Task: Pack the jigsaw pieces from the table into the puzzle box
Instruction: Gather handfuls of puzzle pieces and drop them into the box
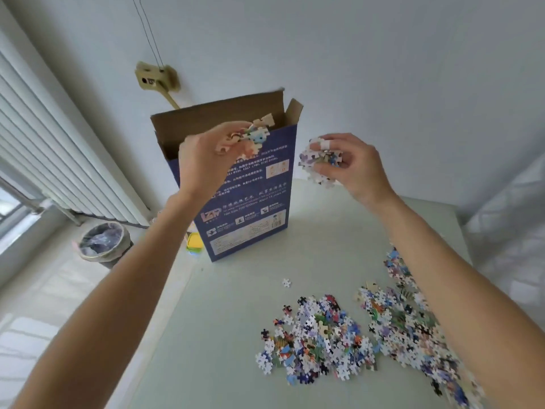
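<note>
Left hand [206, 156] raised at the open mouth of the upright blue puzzle box [250, 184], fingers [233, 129] curled round a clump of jigsaw pieces [250, 135] jutting past the fingertips over the box's near top edge. Right hand [354, 166] just right of the box, fingers curled round a second handful of pieces [317, 162] spilling left of the fingertips. Loose pile of pieces [339, 338] on the near right of the table [224, 335], one stray piece [286, 282] apart between pile and box.
</note>
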Available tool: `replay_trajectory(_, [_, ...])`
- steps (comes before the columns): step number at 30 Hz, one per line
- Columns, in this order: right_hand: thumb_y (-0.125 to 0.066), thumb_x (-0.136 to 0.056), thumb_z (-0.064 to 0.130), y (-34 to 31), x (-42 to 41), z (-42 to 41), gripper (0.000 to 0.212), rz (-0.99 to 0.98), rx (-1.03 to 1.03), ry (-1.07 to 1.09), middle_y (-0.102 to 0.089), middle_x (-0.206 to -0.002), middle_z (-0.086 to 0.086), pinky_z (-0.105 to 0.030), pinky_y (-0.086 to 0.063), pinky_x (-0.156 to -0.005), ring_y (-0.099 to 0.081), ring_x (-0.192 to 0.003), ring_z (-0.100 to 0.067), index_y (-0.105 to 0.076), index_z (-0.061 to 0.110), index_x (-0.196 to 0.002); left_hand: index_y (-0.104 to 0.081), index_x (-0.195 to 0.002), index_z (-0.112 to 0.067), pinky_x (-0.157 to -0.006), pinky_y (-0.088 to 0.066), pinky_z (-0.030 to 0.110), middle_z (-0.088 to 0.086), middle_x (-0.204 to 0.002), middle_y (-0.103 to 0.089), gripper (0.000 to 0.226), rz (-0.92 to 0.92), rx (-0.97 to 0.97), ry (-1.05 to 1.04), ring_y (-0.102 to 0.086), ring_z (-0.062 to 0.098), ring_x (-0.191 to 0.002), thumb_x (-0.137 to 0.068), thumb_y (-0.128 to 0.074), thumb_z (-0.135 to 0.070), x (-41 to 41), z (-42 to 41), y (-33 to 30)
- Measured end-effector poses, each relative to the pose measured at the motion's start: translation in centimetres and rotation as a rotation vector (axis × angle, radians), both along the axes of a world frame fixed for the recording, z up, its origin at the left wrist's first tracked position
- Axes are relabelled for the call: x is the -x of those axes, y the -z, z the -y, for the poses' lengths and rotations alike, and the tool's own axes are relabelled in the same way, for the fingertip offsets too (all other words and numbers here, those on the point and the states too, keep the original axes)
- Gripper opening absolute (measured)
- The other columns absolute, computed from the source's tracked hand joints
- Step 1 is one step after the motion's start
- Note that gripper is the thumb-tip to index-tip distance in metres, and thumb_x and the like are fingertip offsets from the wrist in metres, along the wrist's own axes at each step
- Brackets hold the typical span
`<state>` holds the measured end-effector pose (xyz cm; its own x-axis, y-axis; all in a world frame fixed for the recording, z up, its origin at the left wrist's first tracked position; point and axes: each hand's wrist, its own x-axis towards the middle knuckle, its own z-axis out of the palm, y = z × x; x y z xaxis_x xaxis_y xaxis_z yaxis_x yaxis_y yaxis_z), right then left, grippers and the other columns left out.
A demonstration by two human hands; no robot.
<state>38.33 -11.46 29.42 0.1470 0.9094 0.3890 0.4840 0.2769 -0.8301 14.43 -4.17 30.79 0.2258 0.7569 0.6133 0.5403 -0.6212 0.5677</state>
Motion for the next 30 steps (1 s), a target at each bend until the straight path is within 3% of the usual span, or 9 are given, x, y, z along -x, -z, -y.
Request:
replay_trajectory(4, [-0.075, -0.075, 0.007, -2.8, 1.1, -6.1, 0.030, -0.060, -0.019, -0.043, -0.061, -0.116, -0.002, -0.034, -0.055, -0.085, -0.060, -0.105, -0.017, -0.069, 0.014, -0.104, -0.067, -0.110, -0.031, -0.068, -0.052, 0.030, -0.001, -0.095, -0.073, 0.026, -0.104, -0.107, -0.133, -0.067, 0.015, -0.083, -0.084, -0.063, -0.035, 1.2, -4.5, -0.9])
replay_trajectory(9, [-0.078, -0.072, 0.011, -3.6, 2.5, -12.6, 0.033, 0.005, 0.003, -0.055, -0.063, -0.113, 0.001, -0.040, -0.053, -0.088, -0.060, -0.105, -0.017, -0.069, 0.012, -0.104, -0.063, -0.115, -0.032, -0.068, -0.050, 0.037, 0.002, -0.101, -0.072, 0.027, -0.358, -0.035, -0.162, -0.066, 0.028, -0.089, -0.088, -0.058, -0.037, 1.9, -7.3, 1.0])
replay_trajectory(12, [-0.076, -0.074, 0.011, -3.6, 3.6, -14.4, 0.031, 0.222, -0.079, -0.086, -0.062, -0.114, -0.003, -0.033, -0.049, -0.093, -0.059, -0.104, -0.016, -0.069, 0.008, -0.104, -0.060, -0.117, -0.029, -0.072, -0.050, 0.039, 0.008, -0.101, -0.071, 0.029, -0.429, 0.069, -0.174, -0.064, 0.034, -0.091, -0.089, -0.058, -0.036, 2.0, -8.1, 1.2])
replay_trajectory(15, [-0.069, -0.080, 0.007, -3.4, 4.6, -15.3, 0.017, 0.539, -0.249, -0.194, -0.060, -0.115, -0.005, -0.026, -0.049, -0.086, -0.058, -0.101, -0.017, -0.070, 0.006, -0.097, -0.060, -0.114, -0.028, -0.073, -0.051, 0.040, 0.009, -0.097, -0.071, 0.029, -0.438, 0.122, -0.188, -0.063, 0.034, -0.090, -0.087, -0.059, -0.036, 2.3, -8.8, 1.3])
replay_trajectory(19, [-0.061, -0.083, -0.001, -2.9, 5.1, -16.6, 0.010, 0.803, -0.408, -0.364, -0.061, -0.114, -0.011, -0.004, -0.037, -0.086, -0.059, -0.097, -0.014, -0.069, 0.002, -0.089, -0.061, -0.112, -0.030, -0.072, -0.048, 0.036, 0.004, -0.100, -0.070, 0.030, -0.426, 0.131, -0.188, -0.063, 0.030, -0.092, -0.085, -0.062, -0.040, 2.7, -9.3, 1.3])
replay_trajectory(23, [-0.061, -0.082, -0.003, -2.6, 5.6, -17.4, 0.016, 0.890, -0.316, -0.465, -0.060, -0.118, -0.011, -0.028, -0.048, -0.086, -0.062, -0.100, -0.025, -0.069, 0.003, -0.094, -0.060, -0.113, -0.030, -0.066, -0.041, 0.032, 0.004, -0.098, -0.069, 0.036, -0.459, 0.120, -0.190, -0.062, 0.029, -0.092, -0.082, -0.061, -0.050, 2.9, -9.0, 1.1])
replay_trajectory(30, [-0.069, -0.080, 0.012, -3.1, 6.0, -17.4, 0.023, 0.789, -0.087, -0.473, -0.061, -0.118, -0.006, -0.039, -0.046, -0.093, -0.057, -0.108, -0.021, -0.069, 0.009, -0.103, -0.059, -0.114, -0.030, -0.064, -0.039, 0.029, -0.004, -0.105, -0.067, 0.042, -0.482, 0.013, -0.222, -0.063, 0.024, -0.091, -0.080, -0.061, -0.054, 3.1, -8.3, 0.4])
